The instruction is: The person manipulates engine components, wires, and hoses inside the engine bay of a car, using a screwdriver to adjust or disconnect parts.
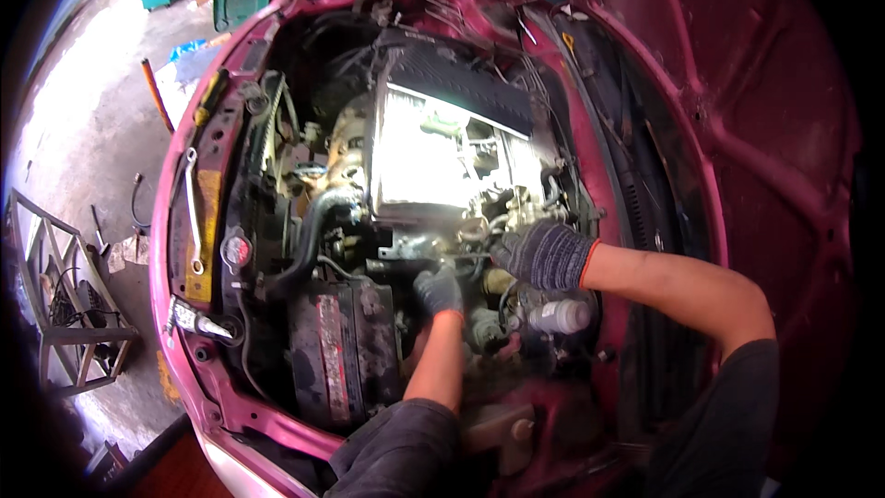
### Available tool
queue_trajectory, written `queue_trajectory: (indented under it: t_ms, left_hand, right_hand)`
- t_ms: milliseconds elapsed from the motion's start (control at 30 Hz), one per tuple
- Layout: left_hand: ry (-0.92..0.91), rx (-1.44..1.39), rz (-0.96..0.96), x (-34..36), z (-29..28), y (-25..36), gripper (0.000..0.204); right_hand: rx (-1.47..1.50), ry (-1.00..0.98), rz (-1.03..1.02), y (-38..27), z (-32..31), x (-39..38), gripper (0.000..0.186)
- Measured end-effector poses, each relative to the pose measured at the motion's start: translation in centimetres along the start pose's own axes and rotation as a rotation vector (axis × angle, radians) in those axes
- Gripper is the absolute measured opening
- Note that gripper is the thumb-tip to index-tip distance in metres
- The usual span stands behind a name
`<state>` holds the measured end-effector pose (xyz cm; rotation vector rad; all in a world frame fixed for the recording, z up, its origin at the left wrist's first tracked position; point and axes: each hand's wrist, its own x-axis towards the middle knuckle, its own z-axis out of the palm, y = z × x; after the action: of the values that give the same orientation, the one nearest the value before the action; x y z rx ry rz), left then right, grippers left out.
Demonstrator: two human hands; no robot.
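Both my hands wear dark grey knit gloves with orange cuffs and reach into the engine bay of a maroon car. My left hand (439,291) is closed at the near edge of the engine, just right of the black battery (373,341). A little farther right, my right hand (544,254) is curled palm down over the engine's fittings. A thin metal bar (473,255) shows between the two hands; which hand grips it I cannot make out. Beyond them lies the engine's brightly lit top (415,161). A pale reservoir (560,316) stands below my right wrist.
A combination wrench (194,212), a yellow-and-black screwdriver (211,97) and a white tube (198,321) lie along the left front rail. A black hose (313,231) curves left of the engine. The raised hood (765,129) stands right. A metal frame (55,337) sits on the floor.
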<state>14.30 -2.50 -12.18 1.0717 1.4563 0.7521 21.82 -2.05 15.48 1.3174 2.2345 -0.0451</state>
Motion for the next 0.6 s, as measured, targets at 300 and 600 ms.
queue_trajectory:
  t_ms: [300, 600]
  left_hand:
    - [-0.059, -0.011, -0.211, -0.7, -1.2, 2.3, 0.046]
    - [-0.069, 0.163, -0.13, 1.2, -2.5, 1.7, 0.043]
  right_hand:
    - [0.285, -0.301, 0.471, -0.8, -0.8, 1.2, 0.026]
    - [0.281, -0.03, 0.411, -0.9, 0.0, 1.5, 0.031]
